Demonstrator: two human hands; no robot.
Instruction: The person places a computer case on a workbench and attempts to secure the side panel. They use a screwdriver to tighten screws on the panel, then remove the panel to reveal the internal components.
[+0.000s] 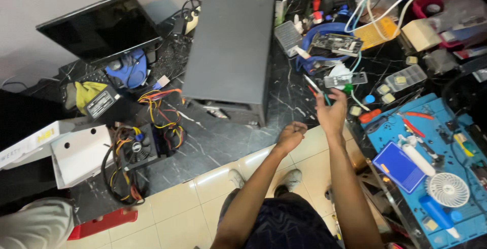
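My right hand (332, 111) is raised over the dark marble desk's (223, 140) edge and grips a thin tool, a screwdriver (317, 87), whose shaft points up and left. A small green part (348, 87) sits just right of the fingers. My left hand (290, 136) is a closed fist at the desk's front edge, with nothing seen in it. A grey computer case (231, 46) lies on the desk to the left of both hands. Behind the right hand a circuit board (336, 43) rests on a blue coil of cable (319, 32).
A blue work mat (406, 142) at the right carries tools, a blue case (398, 166) and a small white fan (447, 189). A power supply (143, 150) with loose wires, a white box (78, 155) and a dark monitor (101, 26) stand at the left. Tiled floor lies below.
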